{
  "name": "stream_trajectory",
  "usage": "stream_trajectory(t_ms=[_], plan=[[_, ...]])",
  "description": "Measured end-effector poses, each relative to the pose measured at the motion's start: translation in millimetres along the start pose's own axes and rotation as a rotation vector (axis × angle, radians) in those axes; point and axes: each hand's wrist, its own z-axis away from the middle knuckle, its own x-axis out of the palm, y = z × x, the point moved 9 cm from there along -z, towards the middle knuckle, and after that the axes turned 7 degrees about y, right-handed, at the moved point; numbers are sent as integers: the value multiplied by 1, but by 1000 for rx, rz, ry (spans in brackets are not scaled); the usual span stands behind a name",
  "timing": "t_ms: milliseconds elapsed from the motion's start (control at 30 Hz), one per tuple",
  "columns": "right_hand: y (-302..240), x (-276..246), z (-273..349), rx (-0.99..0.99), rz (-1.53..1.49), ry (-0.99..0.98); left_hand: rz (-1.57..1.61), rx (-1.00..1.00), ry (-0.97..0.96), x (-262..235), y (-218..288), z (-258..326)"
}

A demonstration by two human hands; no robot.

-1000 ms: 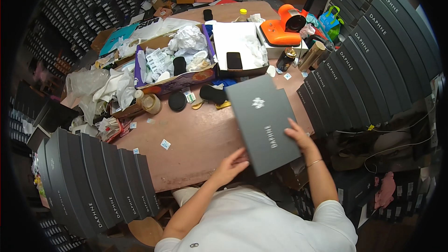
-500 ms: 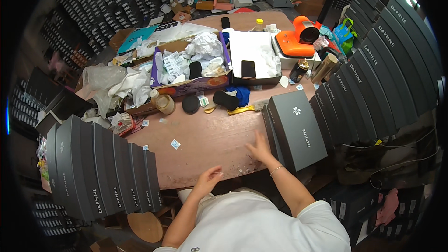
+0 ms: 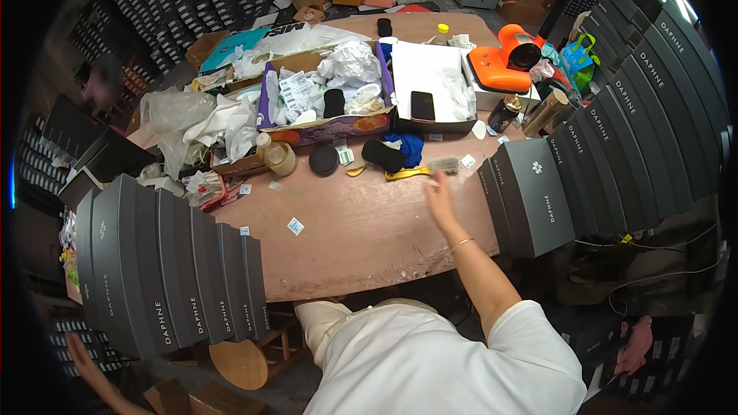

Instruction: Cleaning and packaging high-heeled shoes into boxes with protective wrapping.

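Observation:
My right hand (image 3: 440, 201) is over the table, empty, its fingers stretched forward. The fingertips are near a yellow-handled brush (image 3: 409, 174); I cannot tell whether they touch it. Right of this hand stands a pile of dark grey shoeboxes (image 3: 544, 207), the nearest ones low on the table. At the lower left edge, my left hand (image 3: 80, 353) is off the table with its fingers extended and nothing in them. Close to it rises another pile of dark grey shoeboxes (image 3: 138, 269).
Across the table (image 3: 361, 238) stand a purple box of crumpled paper (image 3: 319, 135), a white-lined box bearing a phone (image 3: 422, 106), and an orange machine (image 3: 500, 69). A glue jar (image 3: 280, 158), a round black pad (image 3: 324, 159) and small stickers lie nearer. A wooden stool (image 3: 240, 364) is below left.
My left hand has swung from the table's front edge out to the lower left. My right hand has moved forward, away from the grey box beside it. That box now sits farther right.

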Motion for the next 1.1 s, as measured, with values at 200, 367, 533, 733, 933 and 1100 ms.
stream_trajectory(t_ms=[200, 367, 533, 733, 933, 1100], plan=[[-230, 179, 147, -202, -364, -982, 572, -274, -467, 116, 48, 12], [-314, 230, 202, -208, -504, -1276, 156, -239, -161, 136, 36, -24], [-355, 242, 217, -87, -500, -1449, -292, -15, -144, 136, 81, -13], [-376, 259, 240, 243, -664, -1546, -119, 189, -263, 133, 181, 50], [-384, 266, 252, 426, -830, -1576, -276, 79, -201, 128, 140, 17], [-359, 259, 252, 401, -742, -1623, -134, -42, -298, 133, 122, 29]])
